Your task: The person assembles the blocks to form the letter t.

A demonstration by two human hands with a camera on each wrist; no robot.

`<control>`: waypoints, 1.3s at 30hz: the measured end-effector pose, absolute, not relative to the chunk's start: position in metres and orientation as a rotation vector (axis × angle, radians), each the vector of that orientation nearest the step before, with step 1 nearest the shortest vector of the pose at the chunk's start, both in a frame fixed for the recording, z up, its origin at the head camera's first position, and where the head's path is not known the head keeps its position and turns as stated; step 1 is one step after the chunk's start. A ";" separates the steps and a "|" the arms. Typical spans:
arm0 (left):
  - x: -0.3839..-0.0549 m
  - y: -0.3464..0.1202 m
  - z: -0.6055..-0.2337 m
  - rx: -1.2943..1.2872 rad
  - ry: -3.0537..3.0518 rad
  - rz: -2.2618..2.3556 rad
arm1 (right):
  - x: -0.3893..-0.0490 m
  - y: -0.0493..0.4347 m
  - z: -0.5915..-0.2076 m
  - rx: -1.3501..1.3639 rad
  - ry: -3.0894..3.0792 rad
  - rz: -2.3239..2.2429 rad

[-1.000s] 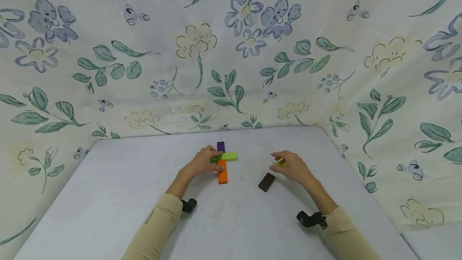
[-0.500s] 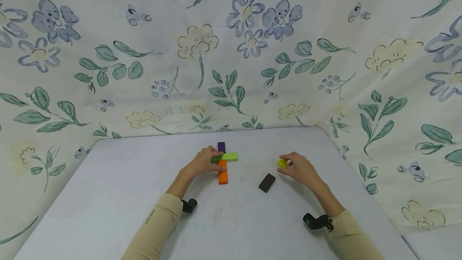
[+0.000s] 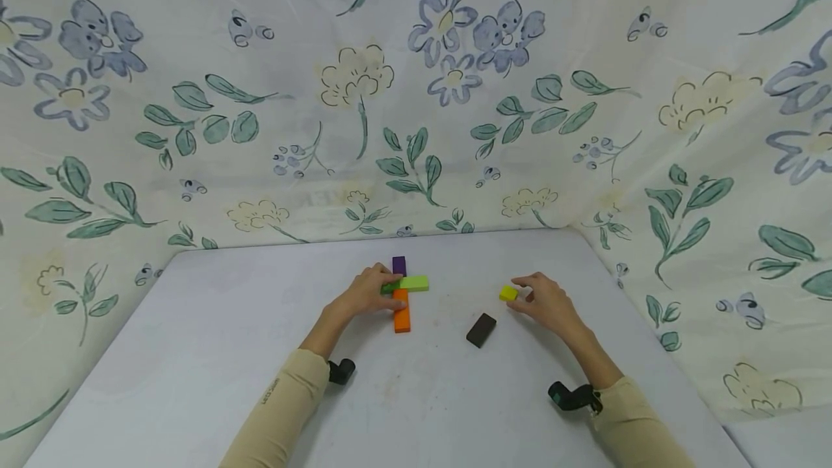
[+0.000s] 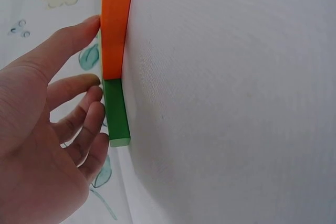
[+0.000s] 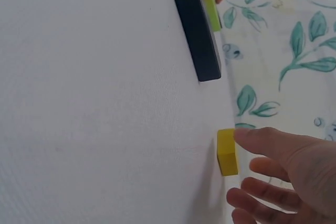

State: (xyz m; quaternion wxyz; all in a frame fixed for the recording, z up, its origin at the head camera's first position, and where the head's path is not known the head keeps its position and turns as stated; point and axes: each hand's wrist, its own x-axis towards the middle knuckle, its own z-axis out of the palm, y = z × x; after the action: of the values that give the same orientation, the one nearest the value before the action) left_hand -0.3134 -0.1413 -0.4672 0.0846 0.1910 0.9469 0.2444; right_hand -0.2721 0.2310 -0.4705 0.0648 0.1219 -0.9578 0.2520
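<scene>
In the head view, several coloured blocks form a cross: purple block (image 3: 399,264) at the far end, light green block (image 3: 416,283) to the right, green block (image 4: 116,111) to the left, orange block (image 3: 401,320) nearest. My left hand (image 3: 369,290) rests over its left side, thumb at the orange block and fingertips along the green one. On the right, a small yellow block (image 3: 508,293) sits by my right hand (image 3: 544,304). In the right wrist view its thumb tip is right at the yellow block, and the other fingers are loosely bent beside it.
A dark brown block (image 3: 481,330) lies at an angle between the cross and the yellow block. Everything is on a white table (image 3: 416,403), with a floral cloth (image 3: 416,92) rising behind and at the sides. Both wrists carry black cameras.
My right hand has drawn back to the right and its fingers have come off the yellow block, which stays on the table and shows more fully. The left hand has kept its place.
</scene>
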 end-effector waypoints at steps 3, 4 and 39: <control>-0.313 -0.141 -0.468 0.569 2.829 0.716 | -0.274 0.233 -0.472 0.364 -2.890 0.749; -0.314 -0.142 -0.468 0.568 2.831 0.711 | -0.275 0.233 -0.472 0.363 -2.892 0.746; -0.315 -0.141 -0.471 0.551 2.825 0.733 | -0.278 0.231 -0.478 0.316 -2.913 0.791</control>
State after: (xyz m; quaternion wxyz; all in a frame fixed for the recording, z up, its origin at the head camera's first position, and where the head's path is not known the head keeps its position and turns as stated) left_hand -0.3152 -0.1415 -0.4705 0.0854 0.1848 0.9476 0.2460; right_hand -0.2777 0.2312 -0.4783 0.0534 0.1039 -0.9585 0.2602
